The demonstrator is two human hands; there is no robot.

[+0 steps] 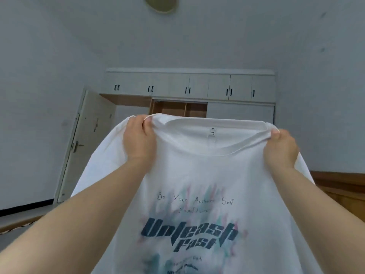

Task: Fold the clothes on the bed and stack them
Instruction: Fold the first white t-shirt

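White walls fill most of the view, matte and plain. At far left a pale door (pixel 79 143) stands ajar, flat-panelled, with a metal lever handle. Further right along the far wall runs a wardrobe (pixel 189 88): a row of smooth pale upper doors with short dark bar handles, and below them an open section showing brown wood-grain dividers.

Nearer, the left hand (pixel 139 138) grips the left shoulder of a white T-shirt (pixel 197 175), its fingers curled over bunched fabric beside the collar, thumb pressed on the near side. The shirt is held up in the air in front of the camera, spread between both hands, its thin soft cotton hanging loose. The round ribbed neckline sags between the hands, and a small white neck label (pixel 212 132) inside reads "2XL". Across the chest, thin handwritten-style lettering reads "Be Your Authentic Self", with a smaller, partly blurred line beneath. Below that, bold slanted dark-teal block letters read "Unleash Fast" over pink and mint brush-like streaks; the smaller print lower down is too blurred to read.

The right hand (pixel 281 149) pinches the right shoulder seam, fingers curled round gathered cloth. At far right a brown wooden board (pixel 339 186) shows behind the shirt.
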